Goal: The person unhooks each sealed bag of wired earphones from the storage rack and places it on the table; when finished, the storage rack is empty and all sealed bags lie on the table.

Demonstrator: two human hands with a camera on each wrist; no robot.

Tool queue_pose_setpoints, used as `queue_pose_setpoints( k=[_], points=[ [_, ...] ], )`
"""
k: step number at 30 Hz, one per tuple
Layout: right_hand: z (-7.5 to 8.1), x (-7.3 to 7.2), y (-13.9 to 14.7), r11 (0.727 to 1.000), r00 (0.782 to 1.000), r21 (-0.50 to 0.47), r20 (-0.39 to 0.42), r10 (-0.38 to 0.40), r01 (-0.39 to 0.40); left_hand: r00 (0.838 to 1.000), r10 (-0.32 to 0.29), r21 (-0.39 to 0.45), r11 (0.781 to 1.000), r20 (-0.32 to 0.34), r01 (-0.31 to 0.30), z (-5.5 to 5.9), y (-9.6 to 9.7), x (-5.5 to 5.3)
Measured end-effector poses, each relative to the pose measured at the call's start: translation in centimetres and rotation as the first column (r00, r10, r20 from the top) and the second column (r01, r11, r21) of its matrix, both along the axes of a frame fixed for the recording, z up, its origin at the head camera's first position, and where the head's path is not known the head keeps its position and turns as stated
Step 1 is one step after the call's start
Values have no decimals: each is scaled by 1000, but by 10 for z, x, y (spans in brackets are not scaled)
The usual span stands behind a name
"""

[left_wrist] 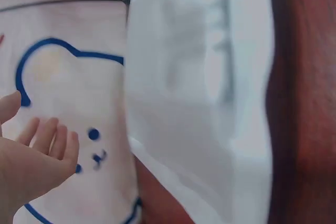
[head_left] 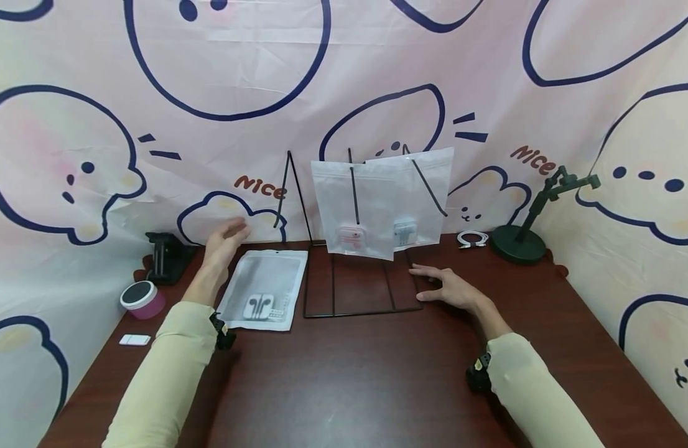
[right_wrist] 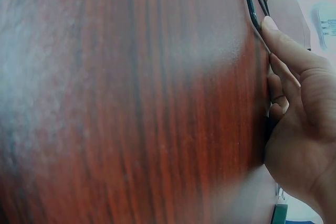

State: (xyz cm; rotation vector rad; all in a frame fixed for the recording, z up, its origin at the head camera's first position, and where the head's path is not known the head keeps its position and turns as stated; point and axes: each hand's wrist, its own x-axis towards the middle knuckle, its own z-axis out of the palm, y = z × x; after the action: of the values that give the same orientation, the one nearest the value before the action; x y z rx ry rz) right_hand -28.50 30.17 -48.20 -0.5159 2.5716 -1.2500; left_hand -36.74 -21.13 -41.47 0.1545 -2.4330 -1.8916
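A black wire display rack (head_left: 363,314) stands at the back of the table. Two white zip bags hang from its arms: the left bag (head_left: 333,193) shows a pink-marked small item, the right bag (head_left: 428,211) a bluish one. To the rack's left, a third zip bag (head_left: 288,280) with white earphones (head_left: 259,306) lies flat. My left hand (head_left: 223,246) hovers above that bag's far left corner, fingers loosely bent and holding nothing. My right hand (head_left: 453,289) touches the rack's right base wire near the front corner, with thumb and fingers extended; the thumb (right_wrist: 289,45) meets the wire.
At the left stand a black stand (head_left: 167,258), a pink jar with a white-rimmed lid (head_left: 142,300) and a small white item (head_left: 134,340). A coiled white cable (head_left: 472,239) and a green stand with an arm (head_left: 520,244) are at the back right. Printed cloth hangs behind.
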Motion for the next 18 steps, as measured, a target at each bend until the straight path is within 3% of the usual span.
queue_pose_setpoints(
  k=[2,6,14,18],
  points=[
    [0,0,0,1000,1000,-2,-3,-1,1,999,-23,34,999,-38,24,8,7,1],
    [0,1,0,1000,1000,2,-13,2,-2,987,-117,102,987,-113,128,23,24,6],
    [0,1,0,1000,1000,7,-10,-2,2,935,-283,120,942,-212,312,48,58,15],
    [0,0,-2,1000,1000,11,-9,1,-1,915,-326,132,922,-238,363,60,74,16]
  ],
)
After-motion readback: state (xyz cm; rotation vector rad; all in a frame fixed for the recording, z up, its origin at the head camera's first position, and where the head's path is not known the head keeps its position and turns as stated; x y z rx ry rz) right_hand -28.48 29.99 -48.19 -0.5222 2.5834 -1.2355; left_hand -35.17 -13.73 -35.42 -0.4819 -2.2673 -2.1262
